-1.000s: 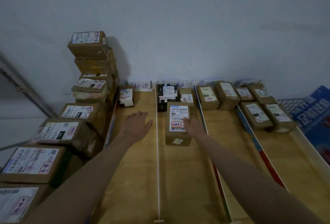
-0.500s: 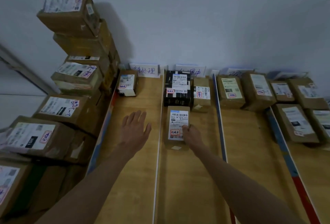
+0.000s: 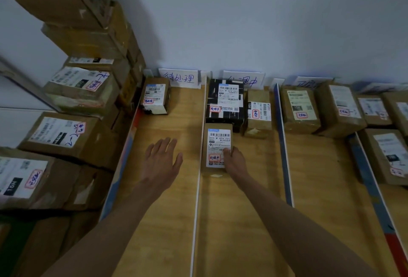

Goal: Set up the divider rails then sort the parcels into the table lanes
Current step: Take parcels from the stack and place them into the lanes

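The wooden desk (image 3: pixel 163 221) already carries its thin upright divider rails (image 3: pixel 197 188), so sorting looks well under way. The tall stack of brown cardboard parcels (image 3: pixel 72 104) left of the left hand remains unsorted. Several parcels lie beyond both hands. The right hand (image 3: pixel 234 161) grips a small brown labelled box (image 3: pixel 217 148) in lane 2; the left hand (image 3: pixel 162 159) hovers spread, holding nothing.

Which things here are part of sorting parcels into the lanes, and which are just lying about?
Part of the job: parcel under the right hand; left hand; white divider rail; blue divider rail; lane sign; unsorted stack.

Lying about: metal bar at left.
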Motion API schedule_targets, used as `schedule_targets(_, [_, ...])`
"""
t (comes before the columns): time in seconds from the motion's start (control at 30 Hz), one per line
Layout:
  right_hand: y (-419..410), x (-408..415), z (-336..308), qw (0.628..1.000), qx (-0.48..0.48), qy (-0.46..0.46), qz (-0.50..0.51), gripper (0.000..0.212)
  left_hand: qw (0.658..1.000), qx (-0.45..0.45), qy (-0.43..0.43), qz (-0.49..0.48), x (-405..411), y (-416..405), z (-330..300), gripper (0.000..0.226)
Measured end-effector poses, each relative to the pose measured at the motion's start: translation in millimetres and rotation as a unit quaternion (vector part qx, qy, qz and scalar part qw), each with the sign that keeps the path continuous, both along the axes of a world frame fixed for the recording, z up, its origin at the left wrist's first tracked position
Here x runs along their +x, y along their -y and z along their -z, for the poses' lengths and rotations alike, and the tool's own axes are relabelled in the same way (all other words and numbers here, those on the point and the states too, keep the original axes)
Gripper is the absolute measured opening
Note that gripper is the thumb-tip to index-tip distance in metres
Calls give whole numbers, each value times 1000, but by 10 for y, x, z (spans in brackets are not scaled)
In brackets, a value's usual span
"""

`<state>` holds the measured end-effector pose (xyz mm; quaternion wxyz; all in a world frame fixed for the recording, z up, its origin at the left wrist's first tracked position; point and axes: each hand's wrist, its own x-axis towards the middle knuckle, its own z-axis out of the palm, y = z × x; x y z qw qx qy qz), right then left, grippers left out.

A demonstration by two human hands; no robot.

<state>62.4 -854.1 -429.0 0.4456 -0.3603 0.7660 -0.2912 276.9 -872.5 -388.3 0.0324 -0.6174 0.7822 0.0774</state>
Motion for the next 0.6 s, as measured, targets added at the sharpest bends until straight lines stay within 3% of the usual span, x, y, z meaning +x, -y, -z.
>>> schedule_targets(0.23, [19,36,36,1000,7,0,5,39,1000,8,0,-8,57,-55,-7,56])
schedule_targets(0.37, [-36,18,-39,1000,24,-12,17,50,1000,11,5,-5,77,-77,-74,56])
schedule_targets(0.5, [-162,-57,-295,985,-29,-170,-19,46,1000,-1,0,-3,73,-108,-277,56])
schedule_targets(0.6, [-231,-109,-614,946,-94,-292,-110,52,1000,-12,2,6,66,-102,-522,58])
